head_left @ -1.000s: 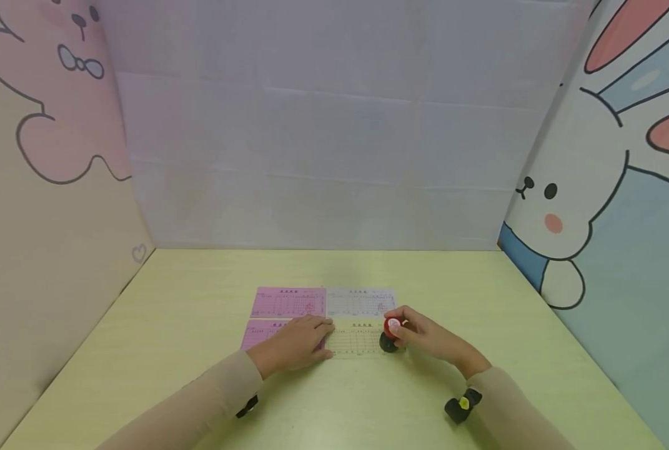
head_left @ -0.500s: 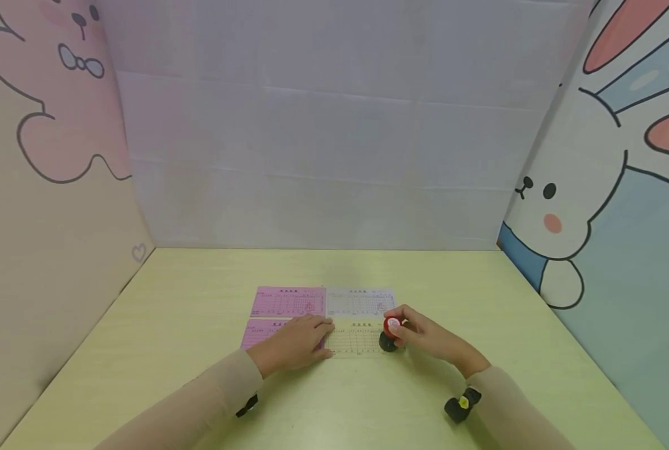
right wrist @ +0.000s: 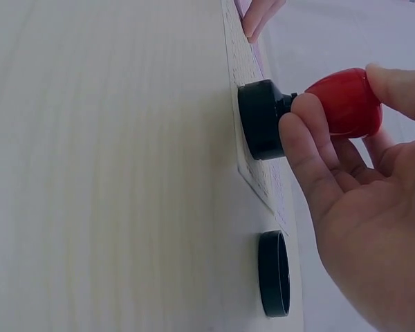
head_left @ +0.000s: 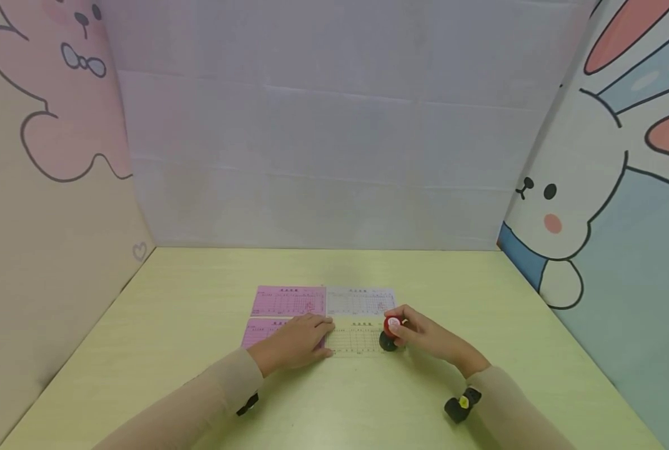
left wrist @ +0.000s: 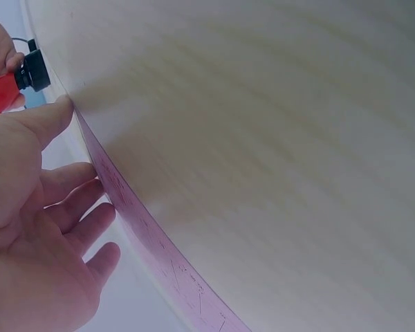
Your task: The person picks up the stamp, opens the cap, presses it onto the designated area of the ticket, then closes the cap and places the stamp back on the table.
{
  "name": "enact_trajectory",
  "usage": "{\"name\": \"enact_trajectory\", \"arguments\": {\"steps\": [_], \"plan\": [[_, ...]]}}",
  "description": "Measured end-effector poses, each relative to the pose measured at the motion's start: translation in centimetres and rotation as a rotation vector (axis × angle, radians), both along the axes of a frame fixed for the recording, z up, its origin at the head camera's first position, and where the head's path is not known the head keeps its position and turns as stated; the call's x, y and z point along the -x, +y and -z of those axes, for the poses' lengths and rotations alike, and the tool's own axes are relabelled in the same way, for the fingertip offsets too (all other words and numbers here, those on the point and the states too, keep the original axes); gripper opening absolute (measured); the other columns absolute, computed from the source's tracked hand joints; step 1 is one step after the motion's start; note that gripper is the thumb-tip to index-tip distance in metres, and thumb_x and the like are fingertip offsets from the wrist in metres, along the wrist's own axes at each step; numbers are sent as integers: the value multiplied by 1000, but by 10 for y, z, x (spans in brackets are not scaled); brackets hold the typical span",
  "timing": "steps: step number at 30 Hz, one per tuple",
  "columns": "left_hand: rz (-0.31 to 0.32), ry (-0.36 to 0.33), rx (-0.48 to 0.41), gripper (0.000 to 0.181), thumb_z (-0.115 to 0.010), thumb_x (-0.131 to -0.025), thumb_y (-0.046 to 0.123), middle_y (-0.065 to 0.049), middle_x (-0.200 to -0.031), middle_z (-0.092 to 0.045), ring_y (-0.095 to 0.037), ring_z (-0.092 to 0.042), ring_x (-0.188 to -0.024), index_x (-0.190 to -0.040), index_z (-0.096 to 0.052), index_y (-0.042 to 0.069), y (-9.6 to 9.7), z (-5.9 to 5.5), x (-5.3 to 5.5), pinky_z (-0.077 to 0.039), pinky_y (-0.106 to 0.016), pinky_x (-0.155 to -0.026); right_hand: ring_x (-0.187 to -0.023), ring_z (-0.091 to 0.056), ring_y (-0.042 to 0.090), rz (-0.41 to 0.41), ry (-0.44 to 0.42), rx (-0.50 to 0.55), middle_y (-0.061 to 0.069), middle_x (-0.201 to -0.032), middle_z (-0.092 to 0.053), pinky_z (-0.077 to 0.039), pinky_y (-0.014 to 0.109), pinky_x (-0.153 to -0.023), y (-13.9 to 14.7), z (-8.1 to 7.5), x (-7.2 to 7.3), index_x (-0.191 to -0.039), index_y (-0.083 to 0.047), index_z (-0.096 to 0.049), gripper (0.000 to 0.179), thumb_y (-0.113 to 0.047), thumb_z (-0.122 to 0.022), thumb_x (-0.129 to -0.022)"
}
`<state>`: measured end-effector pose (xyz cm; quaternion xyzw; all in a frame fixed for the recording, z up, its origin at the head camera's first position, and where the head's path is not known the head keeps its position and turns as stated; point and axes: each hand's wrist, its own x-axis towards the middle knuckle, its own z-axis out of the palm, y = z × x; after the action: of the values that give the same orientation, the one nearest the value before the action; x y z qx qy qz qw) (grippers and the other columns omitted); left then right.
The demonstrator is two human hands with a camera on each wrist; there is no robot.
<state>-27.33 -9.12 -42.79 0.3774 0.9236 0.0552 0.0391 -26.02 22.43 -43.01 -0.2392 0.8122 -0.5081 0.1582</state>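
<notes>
My right hand (head_left: 426, 337) holds a stamp (right wrist: 346, 104) by its red rounded handle, fingers and thumb around it. The stamp's black base (right wrist: 261, 119) stands on the right end of a pale yellow printed form (head_left: 356, 340). Across the lower pink form (head_left: 258, 330) lies my left hand (head_left: 295, 342), its fingertips reaching the yellow form's left edge. The left wrist view shows that hand's fingers (left wrist: 76, 207) spread and loosely bent against the sheets, gripping nothing. What lies under the stamp's base is hidden.
Behind these, an upper pink form (head_left: 288, 302) and a white form (head_left: 360, 302) lie side by side, each with a red mark at its right. A black round cap (right wrist: 273, 273) rests on the table (head_left: 334, 400) beside the forms. Walls enclose the back and sides.
</notes>
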Motion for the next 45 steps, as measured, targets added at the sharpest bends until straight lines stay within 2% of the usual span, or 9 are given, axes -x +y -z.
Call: {"name": "enact_trajectory", "arguments": {"steps": [12,24,34,45], "plan": [[2,2,2,58,-62,-99,42,-10,-146,-52,-29,-46,-137,-142,-55,2,1,2,2,-33,-45,-115,-94,-59,28,4,12,8,14,-110,-55,-52,33,-87,0,-1,-1,-135,7,-42,39,-21,-46,-108],[9,15,4,58,-61,-99,42,-10,-146,-53,-28,-46,-136,-142,-55,3,-1,6,3,-33,-44,-115,-98,-61,28,15,-10,6,14,-113,-56,-53,36,-89,-1,-1,-1,-137,6,-43,41,-23,-46,-109],[-4,-18,-17,57,-62,-100,40,-11,-146,-52,-30,-45,-137,-142,-54,2,1,2,1,-33,-46,-115,-98,-61,27,36,-37,-18,14,-115,-57,-51,37,-90,0,-1,-1,-139,6,-42,44,-26,-48,-108],[-4,-12,-8,58,-62,-100,40,-11,-146,-52,-29,-46,-137,-142,-54,2,2,2,1,-33,-45,-115,-99,-60,28,47,-44,-32,14,-115,-58,-50,41,-92,1,-6,-2,-139,3,-43,45,-29,-48,-108]]}}
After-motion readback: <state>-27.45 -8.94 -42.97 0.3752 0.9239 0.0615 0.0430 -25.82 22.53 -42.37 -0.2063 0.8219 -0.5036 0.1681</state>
